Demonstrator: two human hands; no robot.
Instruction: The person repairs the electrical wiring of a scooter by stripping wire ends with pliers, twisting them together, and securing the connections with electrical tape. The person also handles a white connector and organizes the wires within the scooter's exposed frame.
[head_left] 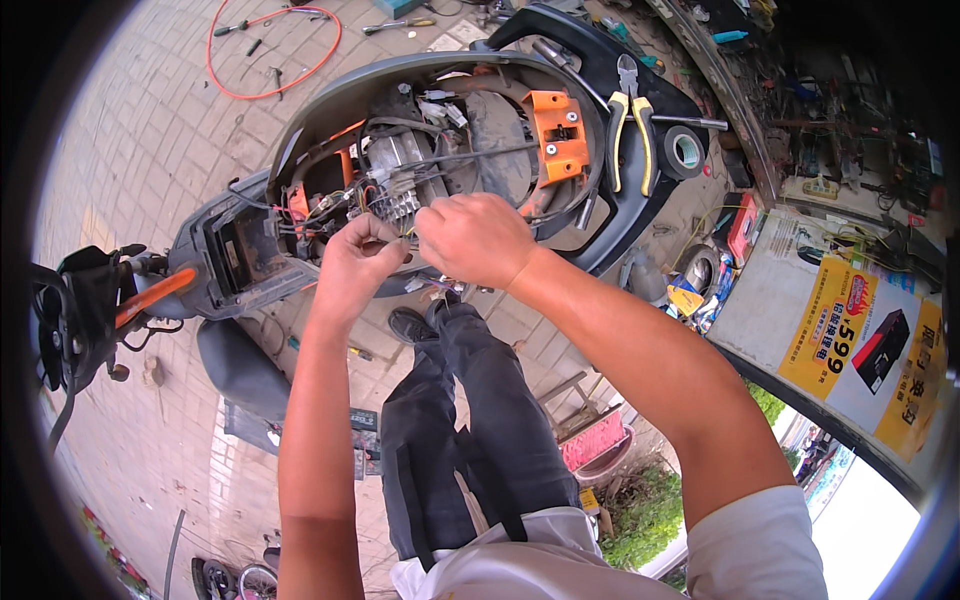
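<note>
Both my hands work close together over the near rim of an opened scooter body [290, 140]. The thumb and fingers of my left hand [355, 260] are pinched. My right hand [475, 238] is curled closed just beside it, fingertips toward the left ones. Whatever thin piece is between the fingertips is too small to make out. Behind the hands lie loose coloured wires [335, 203] and a finned metal unit [402, 203]. An orange bracket [557, 138] is bolted inside the body on the right.
Yellow-handled pliers [630, 130] and a tape roll [686, 151] rest on the scooter's black tail. An orange hose [211, 62] loops on the paving, near a screwdriver [398, 25]. A removed seat [240, 368] lies at left. A cluttered bench [770, 290] stands on the right.
</note>
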